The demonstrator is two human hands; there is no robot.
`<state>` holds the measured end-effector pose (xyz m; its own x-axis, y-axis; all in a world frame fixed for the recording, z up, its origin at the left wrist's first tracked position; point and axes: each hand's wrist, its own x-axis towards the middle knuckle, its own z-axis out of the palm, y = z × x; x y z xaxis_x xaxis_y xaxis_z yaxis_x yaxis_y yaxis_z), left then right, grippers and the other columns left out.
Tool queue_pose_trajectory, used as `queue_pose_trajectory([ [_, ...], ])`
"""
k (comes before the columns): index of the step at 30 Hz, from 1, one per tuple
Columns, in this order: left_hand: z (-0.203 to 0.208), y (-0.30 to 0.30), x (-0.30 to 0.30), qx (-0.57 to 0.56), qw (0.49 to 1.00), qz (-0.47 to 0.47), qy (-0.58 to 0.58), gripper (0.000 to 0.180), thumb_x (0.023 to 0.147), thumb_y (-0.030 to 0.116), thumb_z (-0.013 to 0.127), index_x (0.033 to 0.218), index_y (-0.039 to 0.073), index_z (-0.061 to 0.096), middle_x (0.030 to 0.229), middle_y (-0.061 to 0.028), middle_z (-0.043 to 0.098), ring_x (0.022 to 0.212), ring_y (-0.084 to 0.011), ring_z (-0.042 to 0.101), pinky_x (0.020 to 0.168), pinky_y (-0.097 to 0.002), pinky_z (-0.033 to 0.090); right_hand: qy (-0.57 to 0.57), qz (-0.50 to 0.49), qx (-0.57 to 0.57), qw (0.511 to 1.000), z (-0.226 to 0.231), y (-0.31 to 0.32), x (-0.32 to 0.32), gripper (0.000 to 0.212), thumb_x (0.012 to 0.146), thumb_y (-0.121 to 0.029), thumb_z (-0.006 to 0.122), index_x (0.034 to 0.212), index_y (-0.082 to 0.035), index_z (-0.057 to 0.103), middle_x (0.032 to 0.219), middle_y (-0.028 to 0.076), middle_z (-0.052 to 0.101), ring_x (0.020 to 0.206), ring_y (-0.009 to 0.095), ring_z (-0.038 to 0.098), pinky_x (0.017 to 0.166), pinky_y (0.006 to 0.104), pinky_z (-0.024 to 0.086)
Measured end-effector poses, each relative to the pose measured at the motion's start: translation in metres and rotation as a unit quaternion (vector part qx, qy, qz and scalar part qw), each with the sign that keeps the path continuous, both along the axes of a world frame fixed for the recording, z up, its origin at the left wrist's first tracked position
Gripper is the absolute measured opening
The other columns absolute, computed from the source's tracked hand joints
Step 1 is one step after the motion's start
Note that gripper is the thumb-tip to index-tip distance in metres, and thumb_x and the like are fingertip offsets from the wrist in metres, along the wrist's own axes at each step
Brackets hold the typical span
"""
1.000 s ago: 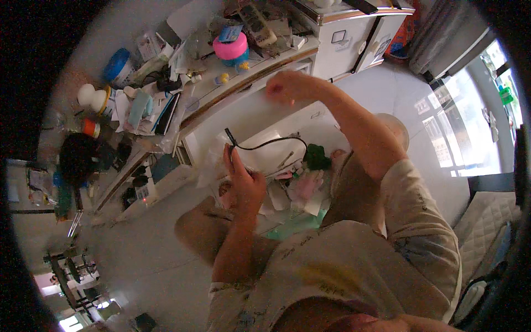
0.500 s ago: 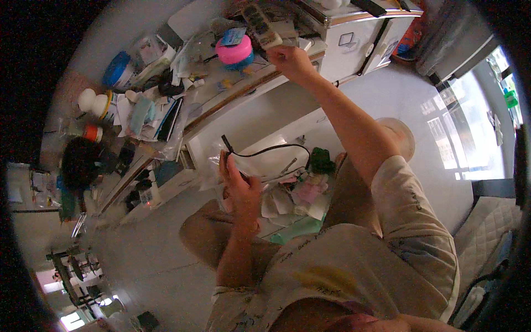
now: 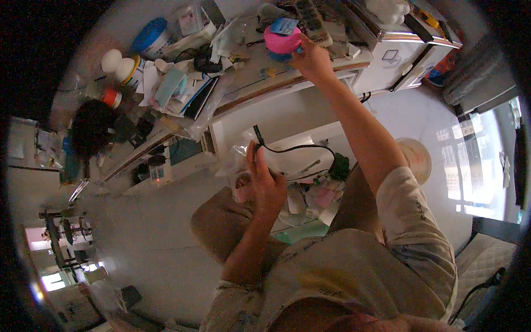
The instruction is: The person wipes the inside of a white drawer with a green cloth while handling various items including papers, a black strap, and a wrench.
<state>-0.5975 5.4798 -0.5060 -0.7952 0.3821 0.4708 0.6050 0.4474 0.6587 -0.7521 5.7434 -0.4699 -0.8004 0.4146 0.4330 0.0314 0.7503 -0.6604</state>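
"So, what does the left hand (image 3: 269, 185) have?"

"A black cable (image 3: 258, 136), held at the fingertips with its stiff end poking up past them. The fingers are close together, nearly closed; I can't tell whether anything else sits in the palm. Some crinkled clear plastic (image 3: 233, 161) shows just beside it."

"And where does the cable run?"

"It arcs off to the right, down to a dark green bundle (image 3: 339, 167), near the pink scraps (image 3: 325, 195) between the knees."

"What about the right hand (image 3: 315, 60)?"

"Stretched out over the worktop (image 3: 254, 80), at the right side of the pink-lidded tub (image 3: 282, 41). Its fingers are partly curled and seem to touch the tub, though I can't tell if they grip it."

"Anything else on there?"

"A small blue card (image 3: 284, 26) on the pink lid, and farther left a heap of papers (image 3: 174, 86)"
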Motion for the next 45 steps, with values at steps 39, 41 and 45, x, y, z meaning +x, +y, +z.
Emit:
queue_pose_trajectory([
  [39,0.012,0.009,0.003,-0.044,0.998,0.013,-0.033,0.064,0.067,-0.009,0.043,0.129,-0.009,0.028,0.138,-0.0293,0.022,0.128,-0.0453,0.025,0.105,-0.0471,0.027,-0.134,-0.098,0.230,0.959,0.007,0.018,0.003,0.025,0.075,-0.023,0.060,0.096,-0.010,0.062,0.090,0.015,0.064,0.090,0.036,0.058,0.069,0.0460,0.050],
  [41,0.012,0.011,0.003,-0.039,0.999,0.014,-0.033,0.064,0.066,-0.010,0.043,0.129,-0.008,0.027,0.138,-0.0290,0.022,0.128,-0.0454,0.025,0.105,-0.0470,0.028,-0.104,-0.116,0.182,0.971,0.006,0.021,-0.001,0.023,0.073,-0.023,0.060,0.091,-0.010,0.065,0.086,0.014,0.065,0.087,0.035,0.060,0.069,0.0440,0.051],
  [45,0.009,0.012,0.004,-0.029,0.999,0.012,-0.020,0.065,0.066,-0.011,0.042,0.130,-0.008,0.027,0.138,-0.0287,0.022,0.128,-0.0452,0.025,0.104,-0.0465,0.030,-0.024,-0.115,0.084,0.989,0.006,0.033,-0.008,0.021,0.071,-0.025,0.062,0.083,-0.011,0.070,0.079,0.012,0.067,0.079,0.032,0.064,0.070,0.0389,0.051],
])
